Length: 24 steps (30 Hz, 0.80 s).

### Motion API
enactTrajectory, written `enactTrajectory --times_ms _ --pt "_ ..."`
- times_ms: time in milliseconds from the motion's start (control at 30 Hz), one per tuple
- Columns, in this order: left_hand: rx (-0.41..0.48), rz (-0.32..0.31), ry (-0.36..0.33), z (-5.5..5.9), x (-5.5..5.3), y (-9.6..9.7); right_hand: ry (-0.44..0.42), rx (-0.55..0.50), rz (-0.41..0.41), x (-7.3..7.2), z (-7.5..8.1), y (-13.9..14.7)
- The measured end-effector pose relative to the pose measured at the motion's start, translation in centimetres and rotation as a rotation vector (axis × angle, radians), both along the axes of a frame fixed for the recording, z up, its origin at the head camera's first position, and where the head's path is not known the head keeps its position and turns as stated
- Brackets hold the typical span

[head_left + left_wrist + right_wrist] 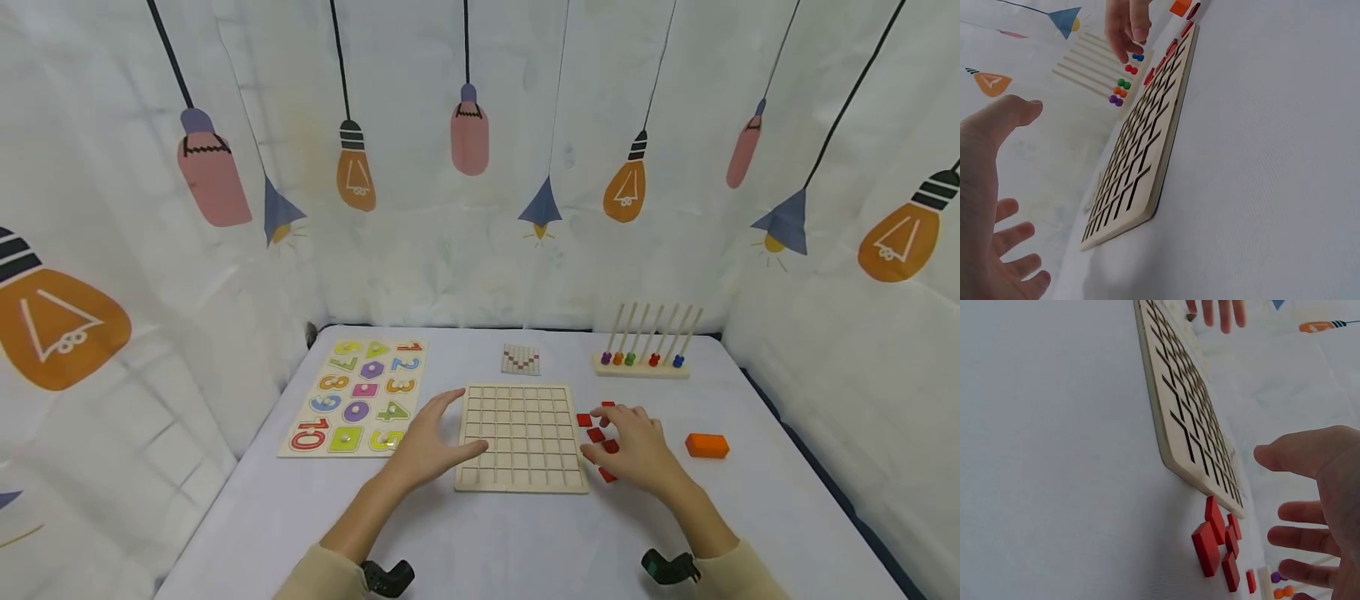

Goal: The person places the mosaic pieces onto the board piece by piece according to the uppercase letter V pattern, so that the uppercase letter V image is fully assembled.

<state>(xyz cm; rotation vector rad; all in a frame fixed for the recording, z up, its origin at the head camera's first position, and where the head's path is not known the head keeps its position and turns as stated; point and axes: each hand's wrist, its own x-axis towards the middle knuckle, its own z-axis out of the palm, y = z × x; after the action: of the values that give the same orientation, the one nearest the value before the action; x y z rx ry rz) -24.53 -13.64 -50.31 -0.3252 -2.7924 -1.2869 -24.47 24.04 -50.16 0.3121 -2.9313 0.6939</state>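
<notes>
A wooden grid board (521,437) with square cells lies flat on the white table. My left hand (431,442) hovers at its left edge, thumb and fingers spread; nothing is between them in the left wrist view. Several small red square tiles (1206,549) lie scattered along the board's right side. Over these tiles is my right hand (633,446), its thumb held apart from the loosely bent fingers, as the right wrist view shows. In the head view that hand partly covers the tiles.
On the left lies a number and shape puzzle board (341,408). A small patterned card (521,360) sits behind the grid board. Back right stands a peg rack (642,372) with coloured beads, and an orange block (707,446) lies to the right.
</notes>
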Motion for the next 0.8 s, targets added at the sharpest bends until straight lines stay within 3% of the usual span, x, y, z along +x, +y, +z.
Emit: enactTrajectory --times_ms 367,600,800 --pt "-0.028 -0.065 -0.053 -2.3 0.8 -1.7 -0.076 0.000 -0.022 1.7 -1.6 0.9" --pt "-0.034 -0.109 -0.078 -3.0 1.0 -2.0 -0.087 -0.008 -0.031 2.7 -2.6 1.9" --pt "-0.040 -0.108 -0.084 -3.6 0.9 -2.1 -0.094 -0.017 -0.098 3.4 -2.5 2.0"
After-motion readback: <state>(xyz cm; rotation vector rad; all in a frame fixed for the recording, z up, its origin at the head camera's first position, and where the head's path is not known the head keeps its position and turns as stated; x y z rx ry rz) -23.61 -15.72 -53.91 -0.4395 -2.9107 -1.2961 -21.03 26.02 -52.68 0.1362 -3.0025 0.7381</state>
